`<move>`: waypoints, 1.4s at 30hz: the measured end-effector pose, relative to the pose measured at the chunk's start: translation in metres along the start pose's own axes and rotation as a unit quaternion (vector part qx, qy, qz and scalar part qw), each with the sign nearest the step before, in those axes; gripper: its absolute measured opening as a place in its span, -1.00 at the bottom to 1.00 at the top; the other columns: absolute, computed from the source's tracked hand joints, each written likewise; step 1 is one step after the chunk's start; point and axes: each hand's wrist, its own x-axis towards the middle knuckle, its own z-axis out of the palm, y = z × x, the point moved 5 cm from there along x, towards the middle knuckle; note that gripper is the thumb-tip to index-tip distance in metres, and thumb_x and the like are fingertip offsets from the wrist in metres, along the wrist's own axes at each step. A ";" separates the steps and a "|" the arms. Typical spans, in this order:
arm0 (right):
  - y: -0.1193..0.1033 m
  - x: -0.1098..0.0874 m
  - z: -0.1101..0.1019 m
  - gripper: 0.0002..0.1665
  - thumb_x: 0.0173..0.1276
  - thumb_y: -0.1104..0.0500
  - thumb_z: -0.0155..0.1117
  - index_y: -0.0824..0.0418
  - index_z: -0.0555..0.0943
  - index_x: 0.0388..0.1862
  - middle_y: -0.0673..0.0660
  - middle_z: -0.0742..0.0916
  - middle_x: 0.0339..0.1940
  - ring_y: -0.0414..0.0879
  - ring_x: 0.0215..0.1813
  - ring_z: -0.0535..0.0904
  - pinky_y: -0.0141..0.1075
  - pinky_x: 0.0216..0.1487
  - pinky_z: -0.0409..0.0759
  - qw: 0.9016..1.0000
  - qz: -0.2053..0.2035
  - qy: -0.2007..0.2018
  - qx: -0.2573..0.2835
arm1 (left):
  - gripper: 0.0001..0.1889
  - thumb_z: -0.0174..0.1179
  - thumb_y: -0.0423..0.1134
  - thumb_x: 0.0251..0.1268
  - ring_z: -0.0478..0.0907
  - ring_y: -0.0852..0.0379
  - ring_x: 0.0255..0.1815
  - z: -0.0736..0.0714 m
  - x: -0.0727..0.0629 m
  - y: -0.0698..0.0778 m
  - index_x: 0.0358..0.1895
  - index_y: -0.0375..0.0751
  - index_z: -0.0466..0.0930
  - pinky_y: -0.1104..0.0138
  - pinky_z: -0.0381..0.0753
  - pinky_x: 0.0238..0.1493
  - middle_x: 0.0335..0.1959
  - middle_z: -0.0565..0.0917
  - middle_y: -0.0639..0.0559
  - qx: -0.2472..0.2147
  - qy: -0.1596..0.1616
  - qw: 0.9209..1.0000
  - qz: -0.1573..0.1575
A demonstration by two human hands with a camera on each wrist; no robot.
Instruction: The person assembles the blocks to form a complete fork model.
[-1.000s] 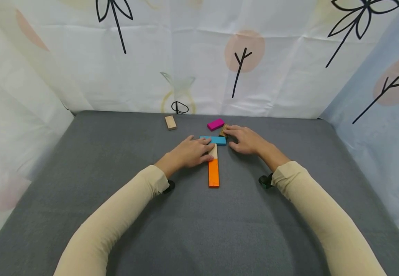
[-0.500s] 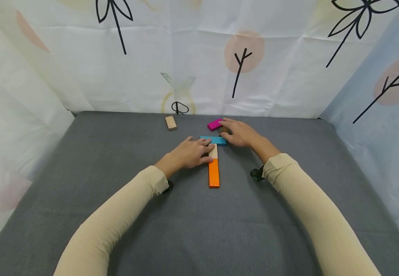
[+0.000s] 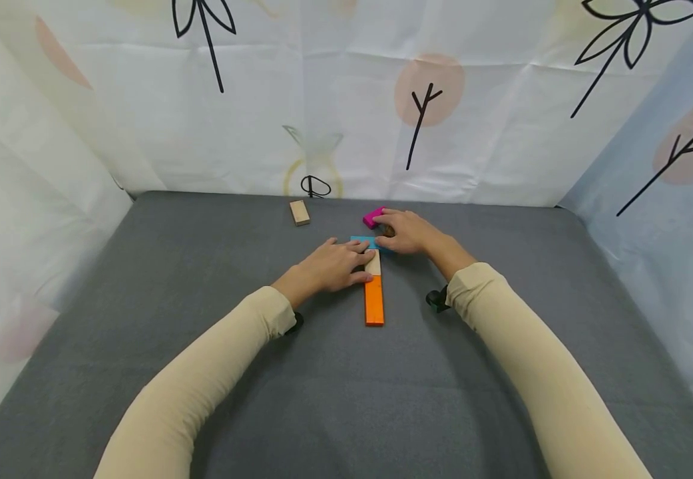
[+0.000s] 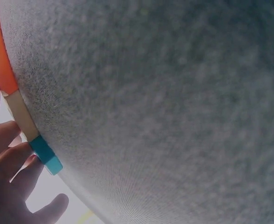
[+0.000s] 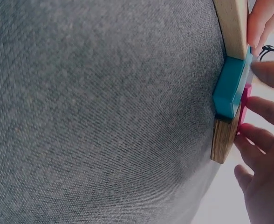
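On the grey fabric-covered table (image 3: 202,372), the person's left hand (image 3: 329,265) lay flat with its fingers nearly straight, the fingertips resting on the pale bare-wood end of a long flat wooden block painted orange (image 3: 373,299) over its near half; it gripped nothing. That long block ran away from the person toward a flat turquoise wooden block (image 3: 363,241) set crosswise at its far end, so the two met in a T (the left wrist view showed them touching end to side). The right hand (image 3: 405,231) lay over the right part of the turquoise block, fingers reaching to a flat magenta wooden block (image 3: 373,216) just behind it. In the right wrist view those fingers (image 5: 260,140) were gently bent against the magenta block's far face, and a brown plain-wood block (image 5: 223,137) sat pressed beside the turquoise one; whether the hand actually pinched the magenta block I could not tell. A small pale unpainted wooden block (image 3: 299,212) lay well apart to the left, near the printed white curtain (image 3: 334,100).
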 end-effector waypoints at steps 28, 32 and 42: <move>0.005 0.009 -0.006 -0.45 0.57 0.03 0.11 0.30 0.47 0.39 0.38 0.38 0.47 0.31 0.49 0.23 0.14 0.48 0.15 0.995 0.033 0.080 0.051 | -0.31 -0.11 0.20 0.55 0.10 -0.01 0.57 -0.003 -0.001 0.000 0.58 -0.07 0.13 -0.14 0.11 0.47 0.58 0.11 -0.07 -0.002 -0.001 1.000 0.003; 0.004 0.013 -0.003 -0.44 0.56 0.00 0.12 0.28 0.48 0.39 0.36 0.39 0.47 0.29 0.47 0.27 0.12 0.47 0.19 0.995 0.054 0.083 0.034 | -0.31 -0.10 0.19 0.55 0.10 -0.02 0.57 -0.003 -0.001 0.000 0.57 -0.07 0.14 -0.14 0.11 0.47 0.58 0.12 -0.07 -0.005 0.002 1.000 0.005; 0.006 0.018 0.002 -0.45 0.55 0.04 0.15 0.29 0.47 0.39 0.35 0.43 0.44 0.28 0.45 0.31 0.09 0.47 0.21 0.995 0.053 0.081 0.028 | -0.31 -0.11 0.20 0.55 0.10 -0.02 0.57 -0.001 0.000 -0.001 0.57 -0.07 0.14 -0.14 0.11 0.47 0.58 0.12 -0.07 -0.010 0.002 1.000 0.002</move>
